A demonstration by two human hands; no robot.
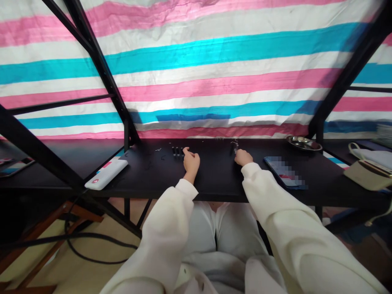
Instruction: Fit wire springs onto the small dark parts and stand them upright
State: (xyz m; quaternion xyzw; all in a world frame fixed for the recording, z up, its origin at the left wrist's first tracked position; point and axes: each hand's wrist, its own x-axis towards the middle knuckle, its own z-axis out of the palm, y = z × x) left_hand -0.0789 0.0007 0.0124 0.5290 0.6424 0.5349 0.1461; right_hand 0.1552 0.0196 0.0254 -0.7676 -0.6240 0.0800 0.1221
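Note:
Several short dark cylinders with pale lower ends stand in a row on the black table. At the right end of that row is my left hand, fingers curled in; whatever is between them is too small to make out. My right hand is closed by its fingertips on a similar small dark cylinder farther right. Thin pale strands lie just behind it. More small dark pieces sit near the table's back edge.
A white power bank lies at the left edge of the black table. To the right are a phone and a round metal dish. Black frame posts rise before a striped sheet. A beige pouch rests far right.

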